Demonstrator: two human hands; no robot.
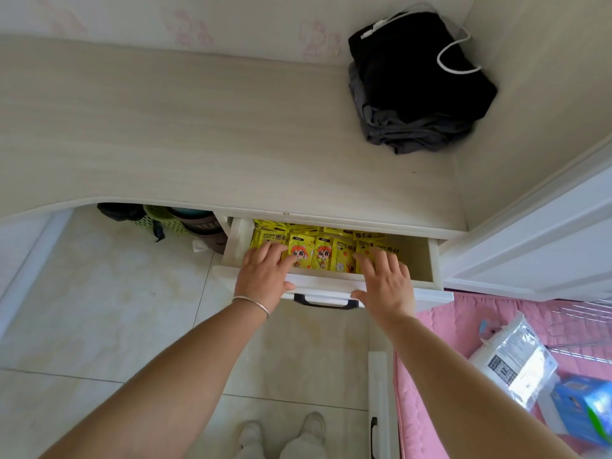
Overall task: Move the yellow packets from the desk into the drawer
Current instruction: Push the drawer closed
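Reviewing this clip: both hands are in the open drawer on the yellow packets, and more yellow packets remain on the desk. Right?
Not quite. The head view shows no packets on the desk, only dark clothing. Both the left hand and right hand are on the yellow packets in the drawer.

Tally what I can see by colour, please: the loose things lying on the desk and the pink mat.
Black: 1, black bag on the desk
Grey: 1, folded grey cloth under the bag
White: 1, white plastic package on the pink mat
Blue: 1, blue box
Total: 4
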